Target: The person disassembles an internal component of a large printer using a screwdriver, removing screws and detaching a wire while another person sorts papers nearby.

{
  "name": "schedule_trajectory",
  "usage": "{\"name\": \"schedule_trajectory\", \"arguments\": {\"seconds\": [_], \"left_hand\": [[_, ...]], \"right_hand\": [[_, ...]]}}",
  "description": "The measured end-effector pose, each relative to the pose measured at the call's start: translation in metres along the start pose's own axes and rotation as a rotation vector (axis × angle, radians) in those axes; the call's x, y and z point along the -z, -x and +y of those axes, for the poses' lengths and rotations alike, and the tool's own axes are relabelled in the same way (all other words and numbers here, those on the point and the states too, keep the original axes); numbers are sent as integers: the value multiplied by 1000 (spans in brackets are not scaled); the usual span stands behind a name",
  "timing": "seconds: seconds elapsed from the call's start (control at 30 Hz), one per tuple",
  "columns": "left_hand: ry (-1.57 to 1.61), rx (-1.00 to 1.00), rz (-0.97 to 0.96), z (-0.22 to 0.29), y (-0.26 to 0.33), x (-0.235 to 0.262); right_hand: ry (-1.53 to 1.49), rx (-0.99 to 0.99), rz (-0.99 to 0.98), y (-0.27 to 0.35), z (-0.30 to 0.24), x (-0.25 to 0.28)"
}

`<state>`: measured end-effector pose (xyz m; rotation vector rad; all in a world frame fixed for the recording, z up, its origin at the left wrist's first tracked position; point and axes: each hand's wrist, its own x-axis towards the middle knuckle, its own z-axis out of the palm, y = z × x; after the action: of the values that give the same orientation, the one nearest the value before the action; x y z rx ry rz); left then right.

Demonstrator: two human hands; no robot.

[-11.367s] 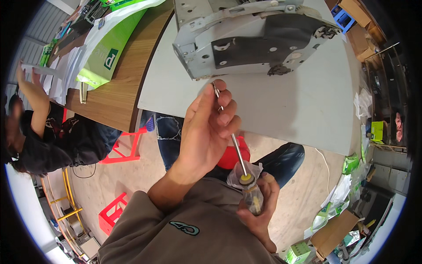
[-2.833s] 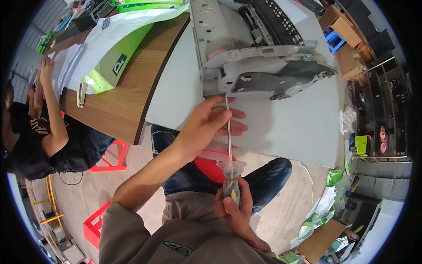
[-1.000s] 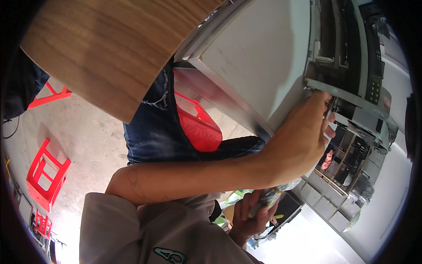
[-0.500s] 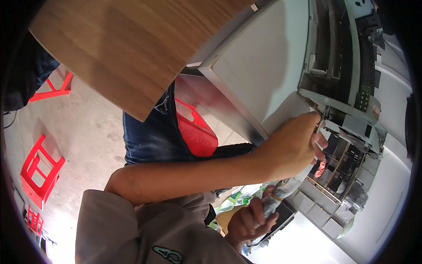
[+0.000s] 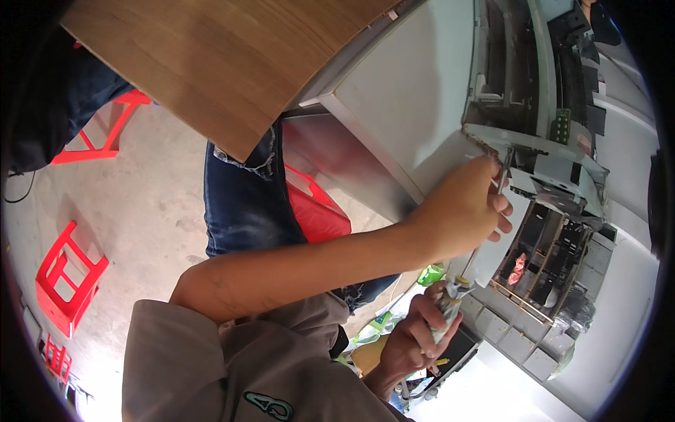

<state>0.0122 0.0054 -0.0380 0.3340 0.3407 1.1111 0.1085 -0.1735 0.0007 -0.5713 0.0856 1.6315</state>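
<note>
A long thin screwdriver with a clear, yellowish handle [image 5: 446,312] is in my right hand [image 5: 411,339], whose fingers wrap round that handle. Its metal shaft runs up to an opened pale grey machine [image 5: 524,137], which looks like a printer. My left hand [image 5: 460,207] reaches across to the machine's edge, fingers closed round the shaft close to the tip. Just what the tip touches is hidden by those fingers. By the left hand, the machine's edge looks dirty and brownish. A small green circuit board [image 5: 560,125] shows on the machine.
A brown wooden tabletop [image 5: 211,56] lies at upper left, beside a white panel [image 5: 394,91]. Red plastic stools [image 5: 67,281] stand on the floor at left. A person's dark-trousered leg [image 5: 56,105] is at far left. A rack of parts [image 5: 548,260] is at right.
The view has shifted slightly. My right hand has moved up and right with the screwdriver, and its handle and shaft show more clearly. My left hand stays at the machine's edge.
</note>
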Motion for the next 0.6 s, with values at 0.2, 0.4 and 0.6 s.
{"name": "schedule_trajectory", "arguments": {"seconds": [0.2,0.4,0.6], "left_hand": [[-80,5,-57,-7,23,-3],[-155,-53,1,-8,29,-8],[-302,-30,-88,-18,58,-6]], "right_hand": [[556,152,132,-3,7,-4],[498,253,188,6,8,-11],[-163,-50,-39,-5,8,-13]]}}
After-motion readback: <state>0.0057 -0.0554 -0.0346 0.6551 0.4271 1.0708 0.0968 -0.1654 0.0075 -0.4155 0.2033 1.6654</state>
